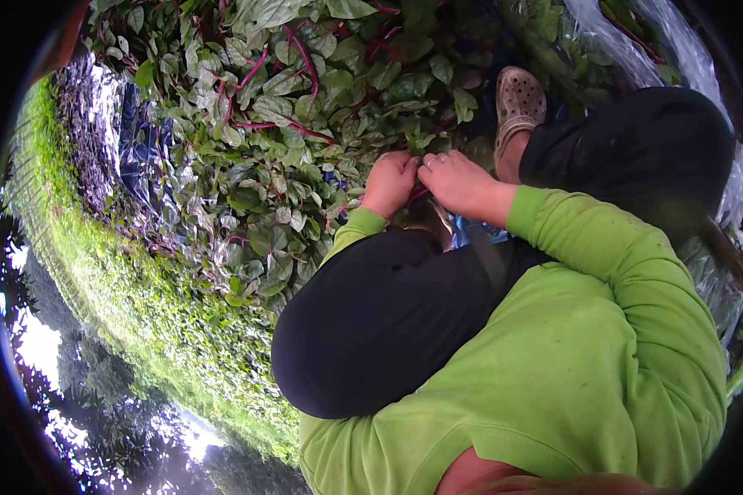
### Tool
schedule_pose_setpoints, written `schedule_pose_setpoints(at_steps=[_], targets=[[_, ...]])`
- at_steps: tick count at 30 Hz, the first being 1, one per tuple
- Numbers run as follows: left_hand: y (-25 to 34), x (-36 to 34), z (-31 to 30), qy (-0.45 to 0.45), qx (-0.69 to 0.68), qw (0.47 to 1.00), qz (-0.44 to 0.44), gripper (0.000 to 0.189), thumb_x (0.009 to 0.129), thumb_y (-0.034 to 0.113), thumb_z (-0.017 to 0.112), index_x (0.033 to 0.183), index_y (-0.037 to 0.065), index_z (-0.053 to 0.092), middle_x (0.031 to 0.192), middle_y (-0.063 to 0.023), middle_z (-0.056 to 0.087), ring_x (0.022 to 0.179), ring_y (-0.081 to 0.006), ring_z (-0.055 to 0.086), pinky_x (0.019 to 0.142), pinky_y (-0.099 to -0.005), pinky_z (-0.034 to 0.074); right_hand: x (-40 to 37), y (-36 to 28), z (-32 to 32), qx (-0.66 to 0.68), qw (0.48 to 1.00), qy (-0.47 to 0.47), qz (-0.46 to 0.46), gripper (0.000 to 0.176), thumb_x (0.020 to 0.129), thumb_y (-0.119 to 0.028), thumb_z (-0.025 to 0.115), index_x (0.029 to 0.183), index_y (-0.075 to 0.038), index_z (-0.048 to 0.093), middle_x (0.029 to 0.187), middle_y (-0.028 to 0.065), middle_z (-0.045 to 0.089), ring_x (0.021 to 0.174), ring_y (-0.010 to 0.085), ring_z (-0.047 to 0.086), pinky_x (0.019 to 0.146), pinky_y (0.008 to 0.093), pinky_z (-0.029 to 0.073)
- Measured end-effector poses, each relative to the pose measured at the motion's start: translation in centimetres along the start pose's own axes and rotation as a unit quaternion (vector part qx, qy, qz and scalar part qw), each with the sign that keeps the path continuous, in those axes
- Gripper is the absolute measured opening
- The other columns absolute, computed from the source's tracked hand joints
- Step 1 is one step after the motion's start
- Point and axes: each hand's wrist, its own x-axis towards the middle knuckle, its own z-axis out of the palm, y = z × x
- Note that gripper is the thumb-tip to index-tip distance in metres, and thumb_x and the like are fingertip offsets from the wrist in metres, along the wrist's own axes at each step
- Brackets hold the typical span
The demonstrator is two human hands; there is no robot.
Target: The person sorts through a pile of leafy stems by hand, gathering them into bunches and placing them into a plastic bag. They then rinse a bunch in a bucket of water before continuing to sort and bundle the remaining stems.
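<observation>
Both of my hands meet in front of my bent knees, low over a heap of red-stemmed Malabar spinach (285, 107). My left hand (390, 183) is curled closed, thumb pressed against the fingers. Right beside it, my right hand (458, 186), with a ring on one finger, has its fingers pinched together. A bit of greenery shows at the meeting fingertips, and a purple-red stem (421, 194) runs just under the hands. The exact part held is mostly hidden by the fingers. Blue plastic (477, 231) lies below my right wrist.
My foot in a tan clog (520, 103) stands at the edge of the greens. Clear plastic sheeting (677, 41) lies at the upper right, and dark shiny plastic (144, 140) at the left. Beyond are a strip of low green plants (182, 322) and trees (99, 375).
</observation>
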Motion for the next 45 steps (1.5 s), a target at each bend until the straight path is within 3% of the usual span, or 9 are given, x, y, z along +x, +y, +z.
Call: schedule_pose_setpoints(at_steps=[4,5,9,16,22,35,39,41,45], targets=[[-4.6,1.1,-1.2,0.138,0.112,0.979,-0.104,0.033,0.101,0.03,0.057,0.098,-0.002,0.066,0.088,-0.0222,0.07,0.08,-0.0418,0.067,0.071,-0.0499,0.054,0.3,-1.9,0.7,0.025,0.998,-0.031,-0.051,0.019,0.084,-0.017,0.059,0.094,-0.001,0.059,0.094,0.0147,0.061,0.087,0.0315,0.065,0.074,0.0434,0.051],[-5.4,0.8,-1.7,0.218,-0.11,0.952,-0.184,0.037,0.103,0.035,0.056,0.102,-0.001,0.065,0.088,-0.0178,0.07,0.077,-0.0349,0.067,0.065,-0.0448,0.055,0.3,-1.9,0.8,0.041,0.997,-0.026,-0.066,0.017,0.085,-0.015,0.058,0.096,-0.002,0.059,0.094,0.0144,0.061,0.086,0.0314,0.065,0.075,0.0435,0.051],[-4.3,-3.8,-5.7,0.386,-0.53,0.664,-0.359,0.047,0.107,0.047,0.052,0.119,0.002,0.057,0.097,-0.0087,0.065,0.074,-0.018,0.063,0.057,-0.0309,0.053,0.3,-1.4,0.8,0.054,0.997,-0.036,-0.032,0.016,0.087,-0.015,0.057,0.1,-0.005,0.06,0.096,0.0143,0.063,0.087,0.0316,0.066,0.076,0.0442,0.051],[-3.2,-1.8,-5.9,0.555,0.064,0.828,-0.034,0.034,0.097,0.014,0.062,0.131,0.011,0.061,0.135,-0.0133,0.055,0.121,-0.0326,0.053,0.1,-0.0457,0.046,-0.2,-0.7,-0.1,-0.003,0.996,-0.086,-0.005,0.019,0.087,-0.014,0.058,0.103,-0.006,0.064,0.099,0.0131,0.064,0.094,0.0309,0.065,0.083,0.0455,0.047],[-1.7,0.3,-12.5,0.254,0.523,0.811,0.062,0.032,0.084,0.012,0.069,0.11,0.031,0.076,0.16,-0.0065,0.035,0.15,-0.0433,0.026,0.121,-0.0635,0.016,-0.3,-1.0,0.0,-0.059,0.997,-0.041,-0.041,0.02,0.086,-0.016,0.057,0.101,-0.006,0.066,0.099,0.0118,0.066,0.095,0.0279,0.064,0.083,0.0424,0.045],[2.7,-2.0,-8.3,0.209,0.229,0.939,0.148,0.018,0.083,0.018,0.079,0.097,0.007,0.077,0.086,-0.0101,0.067,0.087,-0.0315,0.063,0.075,-0.0443,0.052,1.4,-1.9,-2.8,-0.093,0.966,0.211,-0.118,0.026,0.087,-0.02,0.058,0.104,-0.002,0.066,0.118,0.0122,0.062,0.112,0.031,0.061,0.117,0.0497,0.035],[0.5,-4.2,-4.7,0.034,-0.078,0.996,-0.013,0.025,0.09,0.019,0.075,0.111,0.004,0.075,0.093,-0.0126,0.072,0.086,-0.0333,0.067,0.078,-0.0408,0.054,1.7,-1.0,-2.0,0.025,0.991,0.098,-0.092,0.018,0.091,-0.017,0.054,0.101,-0.004,0.062,0.116,0.0123,0.063,0.112,0.0296,0.061,0.111,0.0492,0.042],[-0.7,-4.9,-4.6,-0.028,-0.382,0.896,-0.226,0.03,0.093,0.02,0.073,0.117,0.002,0.073,0.1,-0.0147,0.073,0.091,-0.0339,0.069,0.081,-0.0399,0.055,1.4,-1.5,-2.9,0.032,0.995,0.047,-0.08,0.014,0.09,-0.015,0.054,0.097,-0.005,0.06,0.11,0.0114,0.063,0.107,0.0292,0.061,0.1,0.0464,0.046],[-1.9,-1.3,-7.8,0.333,0.208,0.919,0.041,0.045,0.089,0.014,0.071,0.131,0.001,0.062,0.122,-0.0214,0.066,0.114,-0.0383,0.061,0.098,-0.0455,0.049,1.3,-1.1,-1.6,0.039,0.996,0.036,-0.071,0.015,0.09,-0.017,0.058,0.099,-0.006,0.059,0.101,0.0129,0.065,0.099,0.0306,0.064,0.084,0.0437,0.049]])
